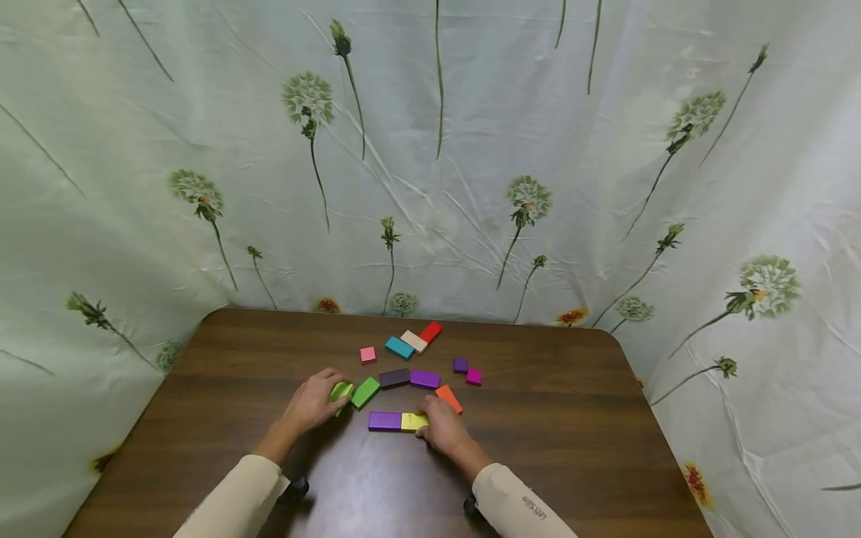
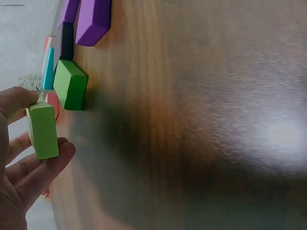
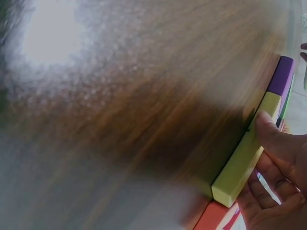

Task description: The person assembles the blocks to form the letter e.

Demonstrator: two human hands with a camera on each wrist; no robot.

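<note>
My left hand (image 1: pixel 314 401) pinches a light green block (image 2: pixel 44 132) between thumb and fingers, near the left end of a curved row of blocks. Beside it in that row lies a green block (image 1: pixel 366 393), with a small gap between the two in the left wrist view. My right hand (image 1: pixel 444 426) holds a yellow block (image 3: pixel 244 148), thumb on one side and fingers on the other. One end of the yellow block meets a purple block (image 1: pixel 385 421), in line with it. The hand covers the yellow block's right end in the head view.
Along the curve also lie a dark block (image 1: pixel 394 379), another purple block (image 1: pixel 425 379) and an orange block (image 1: pixel 448 398). Farther back are teal (image 1: pixel 400 347), cream (image 1: pixel 414 341) and red (image 1: pixel 431 332) blocks. Small pink (image 1: pixel 368 355), dark purple (image 1: pixel 460 365) and magenta (image 1: pixel 474 376) pieces flank them.
</note>
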